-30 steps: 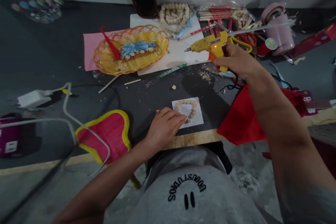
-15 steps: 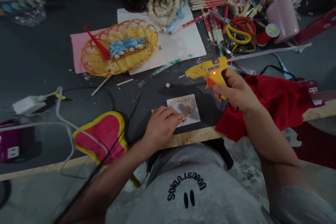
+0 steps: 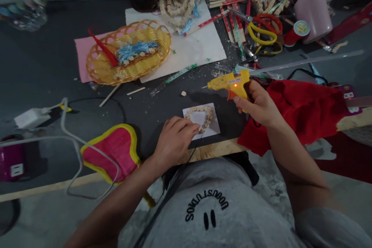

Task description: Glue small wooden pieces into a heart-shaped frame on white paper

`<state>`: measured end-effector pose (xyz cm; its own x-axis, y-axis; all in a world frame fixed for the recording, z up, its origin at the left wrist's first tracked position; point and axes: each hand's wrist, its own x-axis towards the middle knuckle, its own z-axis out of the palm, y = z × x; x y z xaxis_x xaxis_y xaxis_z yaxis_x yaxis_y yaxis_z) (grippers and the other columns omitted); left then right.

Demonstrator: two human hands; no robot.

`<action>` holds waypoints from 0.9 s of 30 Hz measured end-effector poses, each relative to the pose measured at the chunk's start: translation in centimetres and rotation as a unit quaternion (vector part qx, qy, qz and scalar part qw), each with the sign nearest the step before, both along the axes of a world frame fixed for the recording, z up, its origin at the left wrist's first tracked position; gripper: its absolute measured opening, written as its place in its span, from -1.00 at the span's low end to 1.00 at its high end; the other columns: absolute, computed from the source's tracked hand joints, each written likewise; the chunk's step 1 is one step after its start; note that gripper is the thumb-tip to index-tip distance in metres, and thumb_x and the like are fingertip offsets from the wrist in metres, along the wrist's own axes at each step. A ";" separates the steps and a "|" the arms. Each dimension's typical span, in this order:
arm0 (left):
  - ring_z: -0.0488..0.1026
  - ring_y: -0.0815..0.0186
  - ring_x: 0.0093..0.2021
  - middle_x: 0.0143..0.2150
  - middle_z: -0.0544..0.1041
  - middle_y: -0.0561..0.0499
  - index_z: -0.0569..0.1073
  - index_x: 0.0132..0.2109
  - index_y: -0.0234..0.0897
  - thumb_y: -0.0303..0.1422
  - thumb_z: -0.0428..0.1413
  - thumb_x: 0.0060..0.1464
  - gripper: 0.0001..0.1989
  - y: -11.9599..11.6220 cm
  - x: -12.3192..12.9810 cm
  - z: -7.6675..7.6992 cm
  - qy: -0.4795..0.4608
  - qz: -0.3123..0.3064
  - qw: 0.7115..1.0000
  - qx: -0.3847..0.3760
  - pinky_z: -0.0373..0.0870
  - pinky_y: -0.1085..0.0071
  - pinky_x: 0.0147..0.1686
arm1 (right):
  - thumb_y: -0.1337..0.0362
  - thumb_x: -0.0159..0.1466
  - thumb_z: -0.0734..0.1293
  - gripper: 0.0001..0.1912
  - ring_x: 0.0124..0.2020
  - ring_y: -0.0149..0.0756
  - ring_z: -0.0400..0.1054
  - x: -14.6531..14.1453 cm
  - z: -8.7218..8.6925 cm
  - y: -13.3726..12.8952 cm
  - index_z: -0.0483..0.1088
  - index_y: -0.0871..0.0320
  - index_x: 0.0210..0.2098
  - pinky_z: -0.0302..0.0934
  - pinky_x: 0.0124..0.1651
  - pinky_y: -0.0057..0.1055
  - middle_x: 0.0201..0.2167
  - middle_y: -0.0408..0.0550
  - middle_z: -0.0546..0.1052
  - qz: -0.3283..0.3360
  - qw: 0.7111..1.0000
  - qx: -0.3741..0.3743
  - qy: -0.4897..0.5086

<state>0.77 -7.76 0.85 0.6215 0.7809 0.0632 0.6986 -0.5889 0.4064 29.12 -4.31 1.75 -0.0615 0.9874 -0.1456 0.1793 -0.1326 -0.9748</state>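
A yellow hot glue gun with a lit orange light is in my right hand, which is wrapped round its handle. Its nozzle points left, in the air beyond a small white paper square. On that paper lies a heart-like ring of small pale wooden pieces. My left hand rests at the ring's lower left side, fingers curled together and fingertips at its edge. Those fingers hide part of the ring and paper. A clear glue stick extends from behind the gun.
Beyond the hands stand a wicker basket with blue tassels, white paper with beige garlands, scissors and a pink cup. Red cloth lies right; a pink-and-yellow piece and white cable lie left.
The glue gun has shifted slightly to the right relative to the paper. A black cable that crossed my left forearm now hangs nearer my lap. My left hand stays at the ring.
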 end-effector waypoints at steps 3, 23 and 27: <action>0.43 0.15 -0.12 -0.14 0.61 -0.04 0.55 -0.07 -0.17 -0.30 0.00 0.33 -0.77 0.1 -0.4 0.1 -0.009 0.015 1.000 -0.011 0.35 0.18 -0.12 | -0.13 0.20 0.40 -0.55 -0.53 -0.40 0.31 0.3 -0.7 1.1 0.30 0.04 -0.13 0.33 -0.51 -0.41 -0.44 -0.21 0.44 -0.033 0.999 0.008 -0.022; 0.51 0.27 -0.22 -0.24 0.59 0.02 0.44 0.02 -0.24 -0.37 0.06 0.24 -0.78 -2.5 -0.6 0.4 -0.141 0.069 0.982 -0.106 0.45 0.34 -0.18 | 0.26 0.36 0.30 -0.83 -0.18 -0.22 0.54 -6.1 1.0 -7.5 0.46 0.00 -0.07 0.52 -0.15 -0.27 -0.20 -0.02 0.61 0.183 0.914 0.247 -0.265; 0.47 0.24 -0.19 -0.17 0.61 0.00 0.48 -0.04 -0.23 -0.35 0.03 0.31 -0.83 -1.9 -1.3 0.0 -0.084 0.012 0.995 -0.049 0.38 0.30 -0.11 | 0.29 0.37 0.28 -0.87 -0.24 -0.19 0.54 -7.3 -1.1 -8.4 0.47 0.07 -0.16 0.52 -0.19 -0.26 -0.27 0.02 0.60 0.130 0.913 0.229 -0.312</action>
<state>-0.56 -9.63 0.85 0.5892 0.8033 0.0871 0.6295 -0.5240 0.5737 21.82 -12.76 0.61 -0.3475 0.9179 0.1914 0.6868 0.3881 -0.6146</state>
